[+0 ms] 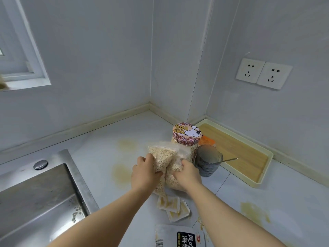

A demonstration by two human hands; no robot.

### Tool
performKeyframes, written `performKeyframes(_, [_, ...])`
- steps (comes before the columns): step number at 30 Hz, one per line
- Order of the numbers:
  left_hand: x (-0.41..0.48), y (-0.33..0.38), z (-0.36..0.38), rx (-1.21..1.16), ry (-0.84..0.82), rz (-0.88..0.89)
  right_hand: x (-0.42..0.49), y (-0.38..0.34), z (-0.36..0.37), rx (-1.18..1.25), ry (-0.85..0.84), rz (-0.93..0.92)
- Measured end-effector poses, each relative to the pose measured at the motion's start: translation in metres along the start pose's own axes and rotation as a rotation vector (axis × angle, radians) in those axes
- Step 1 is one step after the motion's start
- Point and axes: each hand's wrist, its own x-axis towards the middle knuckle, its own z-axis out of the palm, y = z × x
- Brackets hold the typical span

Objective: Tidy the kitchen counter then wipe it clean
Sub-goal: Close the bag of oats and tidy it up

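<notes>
a: entry. we log the view from large to small. pale grey marbled stone counter, with yellowish stain patches. stainless steel sink at our left. cream plastic tray with a wooden floor in the right corner.

b: next, the clear plastic jar with a pink cartoon-dog lid, upright, just beside the tray. against its front are the clear plastic zip bags of oat flakes. they look like two, though we cannot separate them surely.

a: hands?

b: left hand has its fingers curled round the bags' left side. right hand grips their right side. the bags sit near mid-counter; whether resting or lifted, we cannot tell.

a: smaller items: dark smoked glass tumbler holding a thin metal spoon, just right of the bags. torn white sachets and a printed white packet lie nearer us.

b: judgement: we are in the tidying step, wiping not yet begun. the next move calls for carrying the bags seal-up so no flakes spill, and for clearing the tumbler's spoon handle. sachets and packet should go before any cloth meets the stains.
</notes>
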Motion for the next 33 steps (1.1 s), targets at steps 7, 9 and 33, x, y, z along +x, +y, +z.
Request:
performKeyframes(7, [-0.004,0.018,-0.047,-0.151,0.119,-0.015,-0.020,-0.038,-0.037,0.036,0.078,-0.175])
performKeyframes(9, [-0.004,0.033,-0.072,-0.156,0.172,0.017,-0.025,-0.053,-0.053,0.087,0.132,-0.218])
performKeyframes(33, [-0.065,0.322,-0.330,-0.866,0.617,0.682,-0.168,-0.211,-0.402,0.423,0.930,-0.866])
